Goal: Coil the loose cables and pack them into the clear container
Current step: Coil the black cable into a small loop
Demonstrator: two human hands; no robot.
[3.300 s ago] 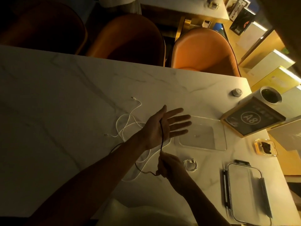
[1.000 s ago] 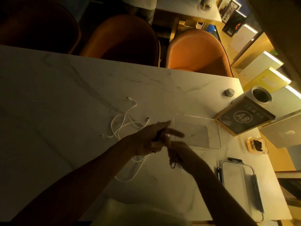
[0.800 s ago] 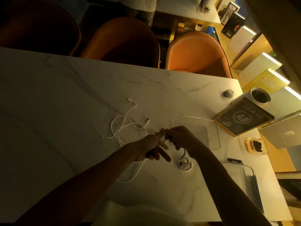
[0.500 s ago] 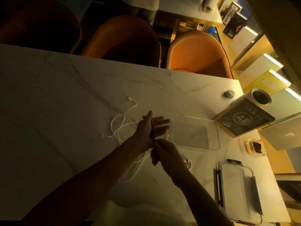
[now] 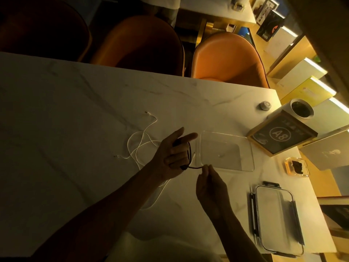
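A dim, amber-lit room: a white marble table point(image 5: 75, 114) fills most of the frame, with orange chairs point(image 5: 226, 59) pushed in along its far edge at the top and lit shelves running down the upper right. At the centre, the left hand point(image 5: 173, 154) is held flat and stiff with the fingers spread, serving as a former; a dark cable point(image 5: 190, 157) is looped around it, so the turns come out even in size. Just below and to the right, the right hand point(image 5: 209, 184) pinches the free end of that cable between its fingertips, keeping the strand taut as it runs across to the left palm. The two hands are close but not touching, joined only by the cable. The wrap looks nearly finished, since little free length shows beyond the pinch. The clear container point(image 5: 226, 150) sits open and empty just right of the left hand, near enough for a finished coil to be dropped straight in. Its lid point(image 5: 273, 214) lies apart at lower right, out of the way of the hands. A loose white cable point(image 5: 143, 142) sprawls uncoiled left of centre, partly under the left forearm, presumably waiting its turn. A dark sign marked A8 point(image 5: 279, 137) stands at the right edge, clear of the work
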